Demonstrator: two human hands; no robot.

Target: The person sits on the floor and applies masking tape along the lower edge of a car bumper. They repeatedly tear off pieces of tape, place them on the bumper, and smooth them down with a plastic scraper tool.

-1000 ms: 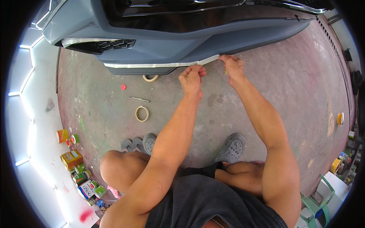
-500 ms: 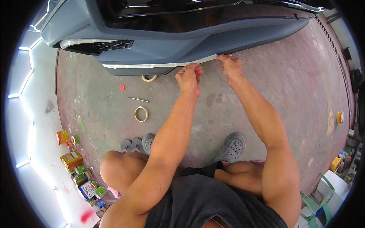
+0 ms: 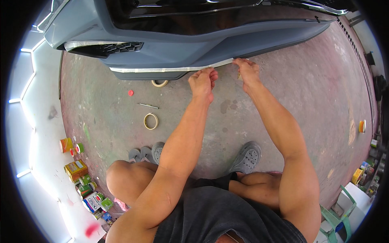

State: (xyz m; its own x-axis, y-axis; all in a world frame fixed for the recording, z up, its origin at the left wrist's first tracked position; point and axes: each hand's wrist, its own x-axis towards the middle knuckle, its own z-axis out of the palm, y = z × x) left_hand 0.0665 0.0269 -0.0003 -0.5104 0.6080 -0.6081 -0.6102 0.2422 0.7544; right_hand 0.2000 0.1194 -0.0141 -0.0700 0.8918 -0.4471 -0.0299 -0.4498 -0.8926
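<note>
A strip of whitish masking tape (image 3: pixel 162 69) runs along the lower edge of a grey car bumper (image 3: pixel 174 50), above its dark lower lip. At the strip's right part, my left hand (image 3: pixel 202 84) has its fingers curled in against the bumper edge, touching the tape. What lies inside those fingers, if anything, is hidden. Farther right, my right hand (image 3: pixel 248 73) pinches the tape's right end between thumb and fingertips. A small yellowish bit shows beneath its fingers, too small to make out. More tape edges the dark mesh opening (image 3: pixel 117 49) at the bumper's left.
Two tape rolls lie on the concrete floor, one roll (image 3: pixel 151 121) in the open and another roll (image 3: pixel 160 83) partly under the bumper. Near them are a thin metallic pen-like tool (image 3: pixel 148 106) and a red cap (image 3: pixel 131 93). Paint cans (image 3: pixel 75 170) line the left wall.
Both hands have shifted very slightly to the right in the picture, and so has the bumper. The grip on the tape looks the same.
</note>
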